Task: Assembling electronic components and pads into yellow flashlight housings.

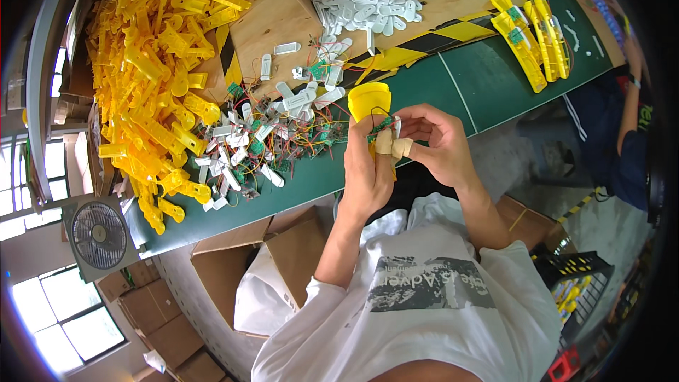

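Note:
My left hand (366, 177) is closed round a yellow plastic housing (369, 101), held up just past the table's near edge. A small green circuit board (382, 124) with a dark wire lies at the housing, between my two hands. My right hand (447, 148) is closed, its thumb and forefinger pinching at the board and a small white piece beside it. Tan tape wraps the fingertips that meet there. The fingers cover most of the housing's lower part.
Yellow housings (152, 64) are heaped at the left, beside a tangle of wired boards and white pieces (269, 127). White oblong covers (368, 3) spill from a cardboard box. Several yellow housings with boards (530, 42) lie at the right. Another person (615, 127) stands far right.

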The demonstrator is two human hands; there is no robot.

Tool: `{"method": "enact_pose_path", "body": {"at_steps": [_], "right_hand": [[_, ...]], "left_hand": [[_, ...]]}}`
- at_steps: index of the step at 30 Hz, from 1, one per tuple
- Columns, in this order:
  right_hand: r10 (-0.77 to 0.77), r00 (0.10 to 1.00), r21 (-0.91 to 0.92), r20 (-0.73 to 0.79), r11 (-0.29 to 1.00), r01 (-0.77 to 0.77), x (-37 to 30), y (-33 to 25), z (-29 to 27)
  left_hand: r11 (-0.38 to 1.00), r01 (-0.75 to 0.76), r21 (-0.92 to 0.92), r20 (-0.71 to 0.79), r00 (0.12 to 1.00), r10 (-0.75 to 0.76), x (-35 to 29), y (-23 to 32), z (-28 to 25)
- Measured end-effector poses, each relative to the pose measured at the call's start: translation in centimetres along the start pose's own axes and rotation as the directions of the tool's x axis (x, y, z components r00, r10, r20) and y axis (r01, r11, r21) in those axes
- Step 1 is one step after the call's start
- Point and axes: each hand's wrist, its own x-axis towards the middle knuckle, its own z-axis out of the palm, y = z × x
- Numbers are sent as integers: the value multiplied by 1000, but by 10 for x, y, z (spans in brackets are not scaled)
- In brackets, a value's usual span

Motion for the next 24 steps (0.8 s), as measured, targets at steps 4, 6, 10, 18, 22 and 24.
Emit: {"method": "enact_pose_path", "body": {"at_steps": [4, 6, 10, 18, 22, 24], "right_hand": [[-42, 999, -17, -28, 999, 41, -1, -1, 0], [-79, 995, -89, -59, 993, 74, -1, 0, 1], [-95, 991, -139, -93, 987, 81, -1, 0, 4], [-151, 972, -263, -179, 960, 100, -2, 0, 16], [-127, 982, -239, -137, 967, 92, -1, -2, 13], [-18, 996, -127, -90, 992, 7, 3, -2, 9]], "left_hand": [[997, 54, -62, 39, 998, -52, -1, -3, -1], [997, 19, -71, 58, 998, -14, 2, -1, -3], [995, 66, -70, 73, 995, -61, 2, -3, -4], [993, -95, 75, -53, 994, 99, -3, -9, 3], [999, -49, -10, -33, 998, 49, -8, -12, 0], [965, 166, -204, 70, 986, -155, -6, -10, -3]]}}
